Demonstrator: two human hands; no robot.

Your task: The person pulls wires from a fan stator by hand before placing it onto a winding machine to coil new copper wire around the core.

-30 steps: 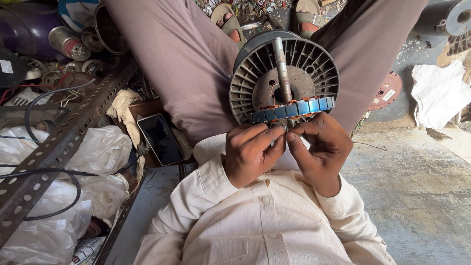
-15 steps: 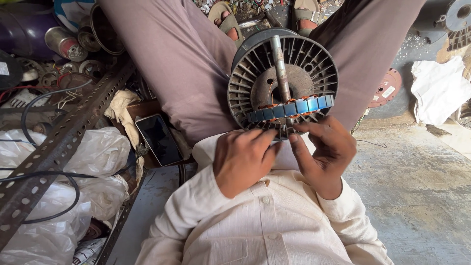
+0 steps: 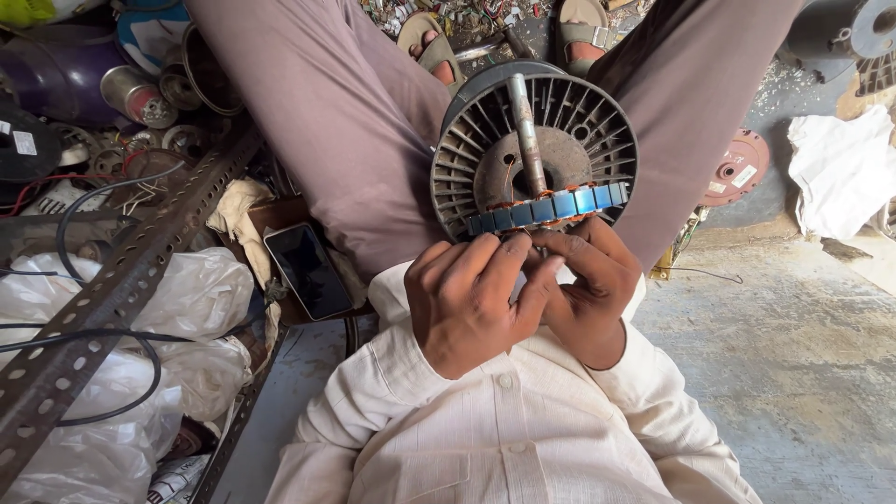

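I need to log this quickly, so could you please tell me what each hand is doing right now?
Left hand: fingers curled shut, pinching at the motor core rim.
Right hand: fingers curled shut, gripping the same rim beside it.

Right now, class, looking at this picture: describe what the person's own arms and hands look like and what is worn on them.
Both arms wear long cream-white sleeves of finely ribbed cloth, each ending in a buttoned cuff at the wrist. The left hand and right hand are bare: no gloves, and no rings or watch that can be seen. The nails are short.
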